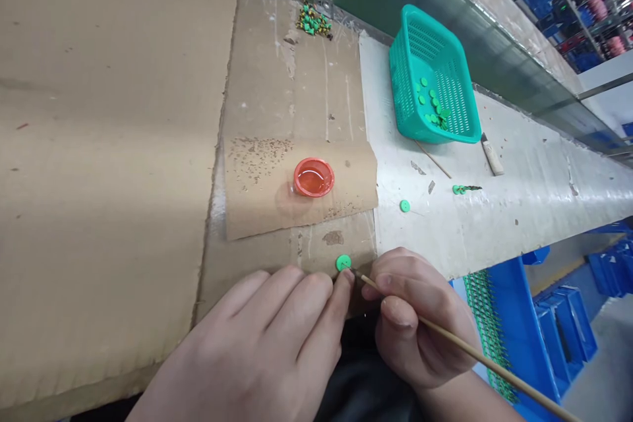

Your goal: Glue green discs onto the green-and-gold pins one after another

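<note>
In the head view a small round green button (343, 263) sits at the near edge of the table. My left hand (277, 336) is closed, with the fingers curled together and the index fingertip against the near rim of the button; the thumb is hidden. Pinched in my right hand (420, 316) is a thin paintbrush (457, 341) with a pale wooden handle. Its dark tip points left and reaches the button's edge beside my left fingertip. Beyond my hands stands a small red cup (314, 177) of clear-looking liquid.
A teal basket (435, 79) holds several green buttons. Another green button (405, 206), a short green stack (465, 189), a thin stick (434, 159) and a pale-handled tool (491, 155) lie nearby. Small green and yellow pieces (314, 20) are heaped farther back. Blue bins (566, 326) stand below right.
</note>
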`<state>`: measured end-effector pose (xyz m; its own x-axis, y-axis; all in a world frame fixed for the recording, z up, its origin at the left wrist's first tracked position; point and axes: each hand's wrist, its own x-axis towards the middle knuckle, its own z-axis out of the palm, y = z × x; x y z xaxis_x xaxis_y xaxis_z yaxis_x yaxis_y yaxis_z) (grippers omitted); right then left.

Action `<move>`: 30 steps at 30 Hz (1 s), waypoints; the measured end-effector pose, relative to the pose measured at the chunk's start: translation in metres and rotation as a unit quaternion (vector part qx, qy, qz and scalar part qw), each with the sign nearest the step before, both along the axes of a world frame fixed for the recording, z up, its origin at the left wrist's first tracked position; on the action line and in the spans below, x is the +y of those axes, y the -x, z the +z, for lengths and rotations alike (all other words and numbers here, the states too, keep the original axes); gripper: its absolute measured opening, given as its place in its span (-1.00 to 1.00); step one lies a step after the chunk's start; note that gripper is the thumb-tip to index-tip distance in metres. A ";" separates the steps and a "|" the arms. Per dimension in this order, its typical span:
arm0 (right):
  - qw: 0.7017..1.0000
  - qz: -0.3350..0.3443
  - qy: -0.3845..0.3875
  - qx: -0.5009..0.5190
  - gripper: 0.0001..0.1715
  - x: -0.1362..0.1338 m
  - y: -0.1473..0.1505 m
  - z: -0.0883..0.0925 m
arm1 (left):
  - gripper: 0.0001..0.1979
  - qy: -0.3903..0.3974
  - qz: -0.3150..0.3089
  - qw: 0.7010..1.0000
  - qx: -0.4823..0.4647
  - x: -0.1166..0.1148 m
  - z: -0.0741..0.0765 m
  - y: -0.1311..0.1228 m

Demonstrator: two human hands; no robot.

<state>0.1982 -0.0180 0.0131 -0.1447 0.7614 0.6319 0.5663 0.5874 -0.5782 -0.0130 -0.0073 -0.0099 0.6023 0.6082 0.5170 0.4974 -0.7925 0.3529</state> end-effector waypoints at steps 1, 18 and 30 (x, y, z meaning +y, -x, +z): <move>1.000 0.001 0.000 -0.001 -0.83 0.000 -0.001 0.000 | -0.71 0.000 0.000 1.000 0.002 0.000 0.000 0.000; 0.999 -0.029 0.008 0.036 -0.81 -0.004 -0.002 0.000 | -0.69 -0.007 0.003 1.000 0.012 0.000 0.000 0.000; 0.998 -0.056 -0.012 0.025 -0.73 0.076 0.024 0.034 | -0.65 -0.039 0.020 0.999 0.030 0.001 0.002 0.003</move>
